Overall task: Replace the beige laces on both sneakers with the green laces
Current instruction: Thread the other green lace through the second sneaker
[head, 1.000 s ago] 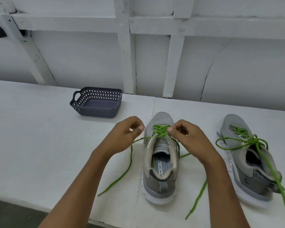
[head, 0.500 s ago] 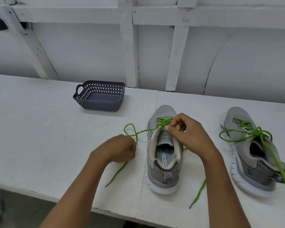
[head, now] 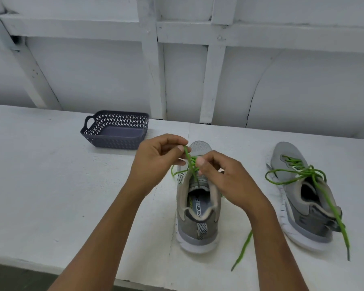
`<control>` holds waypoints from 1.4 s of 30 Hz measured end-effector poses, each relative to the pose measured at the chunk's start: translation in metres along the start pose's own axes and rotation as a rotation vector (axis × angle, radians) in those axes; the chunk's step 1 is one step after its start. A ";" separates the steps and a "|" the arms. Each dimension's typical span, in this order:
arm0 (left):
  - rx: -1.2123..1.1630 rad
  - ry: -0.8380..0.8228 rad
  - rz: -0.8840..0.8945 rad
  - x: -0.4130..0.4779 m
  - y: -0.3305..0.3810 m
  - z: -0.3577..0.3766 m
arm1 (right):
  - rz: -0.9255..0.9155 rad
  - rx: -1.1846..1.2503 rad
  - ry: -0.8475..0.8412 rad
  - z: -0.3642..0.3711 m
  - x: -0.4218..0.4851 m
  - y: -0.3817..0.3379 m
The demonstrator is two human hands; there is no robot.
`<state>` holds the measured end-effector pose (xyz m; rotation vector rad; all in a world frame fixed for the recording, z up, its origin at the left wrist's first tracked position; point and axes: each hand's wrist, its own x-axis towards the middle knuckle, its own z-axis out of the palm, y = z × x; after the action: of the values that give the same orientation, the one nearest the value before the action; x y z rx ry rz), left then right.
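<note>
Two grey sneakers stand on the white table, heels toward me. The near sneaker [head: 198, 217] carries a green lace [head: 191, 164] through its eyelets. My left hand [head: 156, 160] pinches a strand of that lace above the toe. My right hand [head: 221, 177] pinches the lace at the top eyelets, hiding part of the tongue. One loose end [head: 243, 248] trails on the table by my right forearm. The right sneaker [head: 303, 202] has its own green lace [head: 298, 177] lying in loose loops, one end hanging past the heel.
A dark grey perforated basket [head: 116, 131] stands behind my left hand, near the wall. The white panelled wall [head: 198, 70] runs along the table's back. The table's front edge [head: 51, 267] lies close to my elbows.
My left hand rose from the table left of the sneaker to above its toe, pulling the lace strand up. My right hand stayed at the top eyelets. The left trailing end left the table.
</note>
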<state>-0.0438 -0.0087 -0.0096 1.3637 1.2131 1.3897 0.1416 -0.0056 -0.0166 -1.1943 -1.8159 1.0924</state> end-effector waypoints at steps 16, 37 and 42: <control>0.223 0.130 0.033 0.008 0.003 -0.001 | -0.013 -0.081 0.037 -0.007 0.013 0.002; 0.401 -0.376 0.072 0.011 -0.001 -0.003 | -0.095 0.237 -0.072 -0.022 0.020 0.000; 0.447 -0.344 0.048 0.013 -0.002 -0.005 | -0.043 0.139 0.072 -0.024 0.017 0.009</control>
<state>-0.0494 0.0035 -0.0083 1.8600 1.3046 0.8874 0.1600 0.0189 -0.0135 -1.0943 -1.6748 1.1176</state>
